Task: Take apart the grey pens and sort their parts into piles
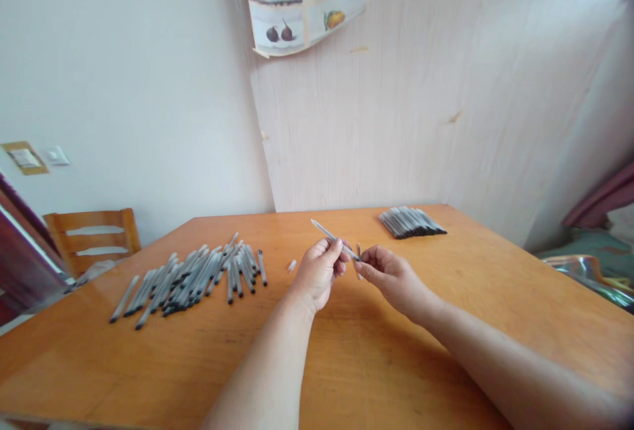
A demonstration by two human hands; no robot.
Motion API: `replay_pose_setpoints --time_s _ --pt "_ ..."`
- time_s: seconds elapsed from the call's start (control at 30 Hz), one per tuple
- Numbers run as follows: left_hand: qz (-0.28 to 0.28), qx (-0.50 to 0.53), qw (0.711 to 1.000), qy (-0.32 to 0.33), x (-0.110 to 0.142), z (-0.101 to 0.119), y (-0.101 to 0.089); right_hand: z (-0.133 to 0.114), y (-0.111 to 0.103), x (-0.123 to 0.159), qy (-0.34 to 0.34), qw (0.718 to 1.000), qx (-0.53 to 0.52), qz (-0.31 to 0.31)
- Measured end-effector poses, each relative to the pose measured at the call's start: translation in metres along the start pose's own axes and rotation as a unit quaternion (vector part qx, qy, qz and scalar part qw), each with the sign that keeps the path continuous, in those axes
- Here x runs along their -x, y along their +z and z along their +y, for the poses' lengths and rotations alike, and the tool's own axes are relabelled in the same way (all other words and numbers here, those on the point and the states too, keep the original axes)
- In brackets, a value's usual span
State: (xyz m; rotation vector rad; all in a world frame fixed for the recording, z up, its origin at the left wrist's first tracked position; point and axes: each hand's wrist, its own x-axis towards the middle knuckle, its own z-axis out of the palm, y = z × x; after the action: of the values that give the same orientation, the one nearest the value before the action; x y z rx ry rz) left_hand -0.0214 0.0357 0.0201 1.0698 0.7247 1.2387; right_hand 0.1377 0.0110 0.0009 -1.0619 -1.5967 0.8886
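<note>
Two bare arms (277, 357) reach over the wooden surface (356, 390). At their ends, the hands share one pen (323, 229). The left hand (316, 273) has its thumb and fingers closed around the pen's middle, and the pointed end sticks out past them. The right hand (391, 278) pinches at the pen's other end; a thin dark bit (359, 249) pokes up by those fingers, too small to name. To do this well, I think, the left hand should hold the pen still, and the right should stay in line with it and go gently, so nothing bends. Left of the pen is a messy pile of pens (198, 278), with a tiny white piece (292, 265) nearer the pen. Beyond the pen, to its right, is a tidy row of pens (411, 222).
</note>
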Motion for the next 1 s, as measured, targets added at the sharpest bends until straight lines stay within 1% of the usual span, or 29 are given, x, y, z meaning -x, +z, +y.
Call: replay_pose_setpoints --time_s 0.1,0.17,0.27,0.33,0.43,0.5,0.67,0.83,0.9,1.0 --pt "-0.002 -0.002 1.0 0.002 -0.0005 -0.0006 -0.0008 0.0012 -0.0001 0.0003 0.03 0.998 -0.032 -0.035" --pt "-0.003 -0.006 1.0 0.003 -0.0012 -0.0014 -0.0012 0.0032 0.0002 -0.0002 0.034 0.998 -0.028 -0.044" --pt "0.0 -0.008 1.0 0.003 -0.002 -0.0025 -0.0016 0.0038 0.0007 -0.001 0.007 1.0 -0.008 -0.018" --pt "0.001 -0.006 1.0 0.003 -0.0022 -0.0028 -0.0016 0.0024 0.001 -0.001 0.0 1.0 -0.016 -0.007" --pt "0.003 -0.004 1.0 0.003 -0.0023 -0.0027 -0.0015 0.0007 0.0014 -0.0005 0.036 0.998 -0.045 -0.03" --pt "0.003 -0.007 1.0 0.003 -0.0025 -0.0028 -0.0016 0.001 0.0016 -0.0002 0.049 0.997 -0.046 -0.039" --pt "-0.002 -0.011 1.0 0.006 -0.0031 -0.0039 -0.0024 0.0001 0.0014 -0.0001 0.012 0.999 -0.03 -0.003" --pt "0.0 -0.011 1.0 0.006 -0.002 -0.0032 -0.002 0.0013 0.0009 -0.0003 0.052 0.996 -0.063 -0.036" --pt "0.003 -0.013 1.0 0.006 -0.0011 -0.0025 -0.0014 0.0034 0.0009 -0.0006 0.042 0.997 -0.054 -0.034" --pt "0.004 -0.012 1.0 0.004 -0.0001 -0.0015 -0.0006 0.0038 0.0008 -0.0005 0.012 0.999 -0.041 -0.013"
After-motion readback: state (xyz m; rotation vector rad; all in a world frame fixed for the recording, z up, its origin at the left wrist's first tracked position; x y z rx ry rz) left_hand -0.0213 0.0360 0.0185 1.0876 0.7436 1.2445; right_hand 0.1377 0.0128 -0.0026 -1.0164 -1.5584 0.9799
